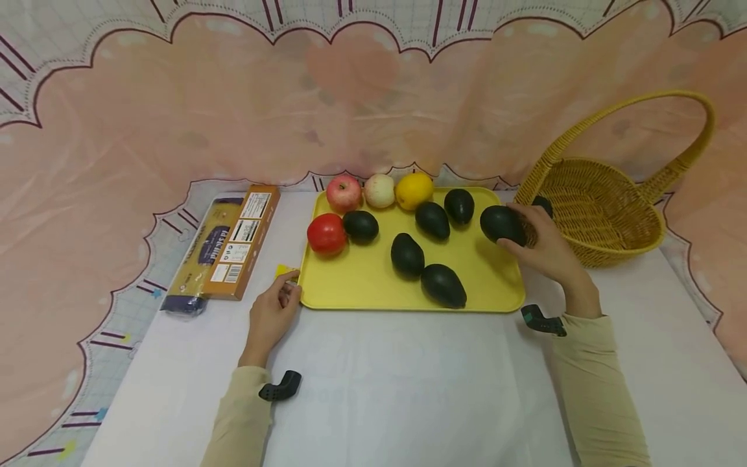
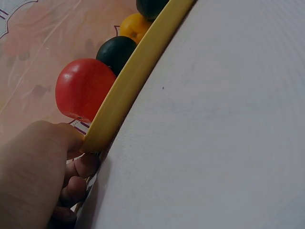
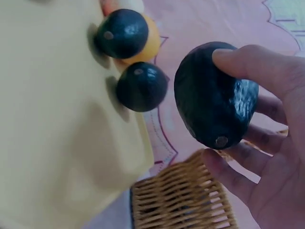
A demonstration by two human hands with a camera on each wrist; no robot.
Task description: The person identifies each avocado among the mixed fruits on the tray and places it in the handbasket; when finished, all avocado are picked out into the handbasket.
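My right hand [image 1: 545, 250] holds a dark green avocado [image 1: 503, 225] above the right end of the yellow tray [image 1: 356, 285], beside the wicker basket [image 1: 613, 250]. In the right wrist view, the thumb presses one side of the avocado [image 3: 209, 100] and the fingers curl round the other. My left hand [image 1: 272, 318] grips the tray's left rim, thumb at the edge and fingers curled below, as the left wrist view shows. Several more avocados [image 1: 443, 285] lie on the tray. Another dark avocado [image 1: 543, 205] shows partly inside the basket, mostly hidden by its handle.
Along the tray's back edge sit a pink apple [image 1: 344, 193], a pale round fruit [image 1: 380, 191] and a yellow fruit [image 1: 414, 190]. A red tomato [image 1: 327, 234] lies at its left. Left of the tray are an orange box [image 1: 242, 243] and a clear-and-blue packet [image 1: 201, 259].
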